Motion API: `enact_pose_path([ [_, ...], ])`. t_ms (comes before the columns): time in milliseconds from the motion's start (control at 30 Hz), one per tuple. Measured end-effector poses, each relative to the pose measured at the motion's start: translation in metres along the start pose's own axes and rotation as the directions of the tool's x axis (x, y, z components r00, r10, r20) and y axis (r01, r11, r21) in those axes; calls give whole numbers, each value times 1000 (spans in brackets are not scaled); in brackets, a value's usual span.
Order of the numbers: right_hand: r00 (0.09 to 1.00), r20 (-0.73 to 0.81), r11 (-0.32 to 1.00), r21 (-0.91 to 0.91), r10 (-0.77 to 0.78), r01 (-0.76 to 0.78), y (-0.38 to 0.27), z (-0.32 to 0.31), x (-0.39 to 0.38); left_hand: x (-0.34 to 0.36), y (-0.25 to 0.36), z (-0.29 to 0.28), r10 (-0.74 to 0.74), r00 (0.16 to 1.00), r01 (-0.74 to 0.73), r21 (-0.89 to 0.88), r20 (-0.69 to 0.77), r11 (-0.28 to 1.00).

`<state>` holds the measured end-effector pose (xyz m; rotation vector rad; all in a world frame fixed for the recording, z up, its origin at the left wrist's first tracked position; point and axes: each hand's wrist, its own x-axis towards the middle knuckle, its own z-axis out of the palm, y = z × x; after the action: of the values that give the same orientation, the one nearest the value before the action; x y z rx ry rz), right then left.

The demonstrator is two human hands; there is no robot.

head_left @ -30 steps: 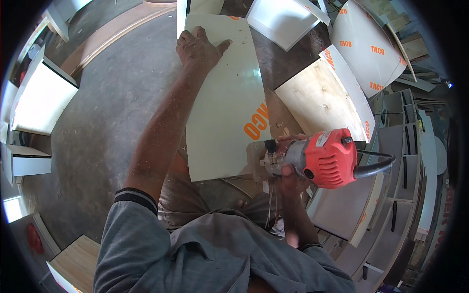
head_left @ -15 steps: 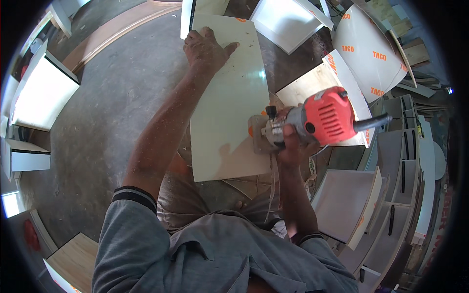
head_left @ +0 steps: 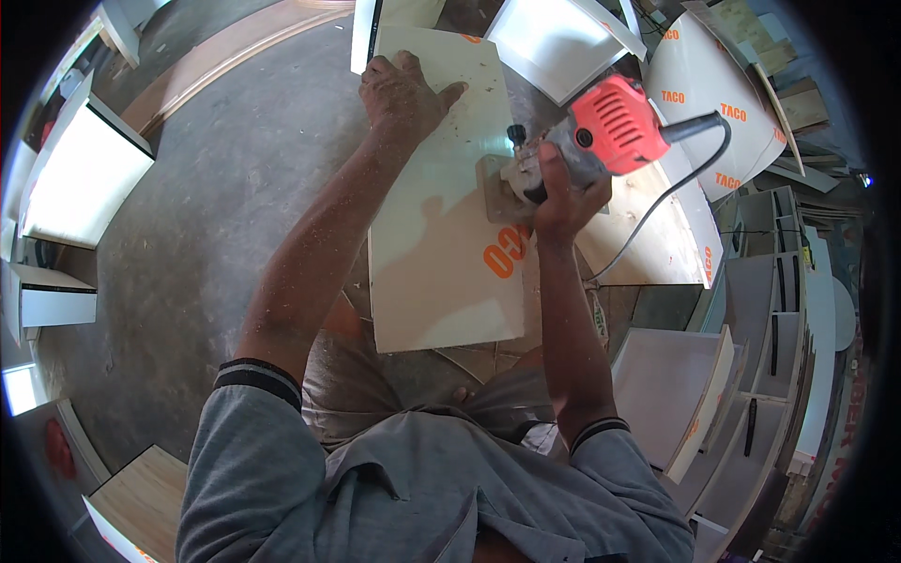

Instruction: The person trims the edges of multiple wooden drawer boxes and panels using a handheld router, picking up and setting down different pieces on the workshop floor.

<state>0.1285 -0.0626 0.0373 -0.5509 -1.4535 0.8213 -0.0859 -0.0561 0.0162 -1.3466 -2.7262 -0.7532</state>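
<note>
A long white laminated board lies before me, its near end close to my knees. My left hand grips its far left edge, fingers curled at the edge and thumb spread over the top face. Wrapped round a red and grey trim router is my right hand. The router is tilted, its body leaning out to the right, with its square base at the board's right edge. Its bit is hidden. A dark power cord runs from the router's end and loops down past my right forearm. Fine dust speckles my left forearm.
A bare wood-faced panel lies right of the board. Beyond stand an open white box and a curved white sheet. White drawer-like boxes sit at the right, and a white cabinet piece stands on the left.
My right hand has moved the router away from me along the board's right edge, uncovering orange print on the board. The cord's loop now shows. My left hand stays almost in place.
</note>
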Motion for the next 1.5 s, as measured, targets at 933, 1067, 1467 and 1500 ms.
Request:
enact_pose_path([
  [933, 1000, 24, 995, 95, 6, -8, 20, 41, 44, 17, 7, -4, -484, 864, 413, -352, -140, 840],
  [1067, 999, -28, 996, 84, 35, -32, 29, 43, 42, 15, 6, 0, -454, 879, 408, -265, -143, 873],
  [1467, 998, -31, 993, 101, -63, 66, 68, 76, 88, 18, 9, -5, -401, 911, 382, -169, -96, 908],
  [1500, 996, -20, 992, 90, -85, 86, 72, 77, 92, 18, 10, -4, -406, 909, 390, -157, -89, 907],
])
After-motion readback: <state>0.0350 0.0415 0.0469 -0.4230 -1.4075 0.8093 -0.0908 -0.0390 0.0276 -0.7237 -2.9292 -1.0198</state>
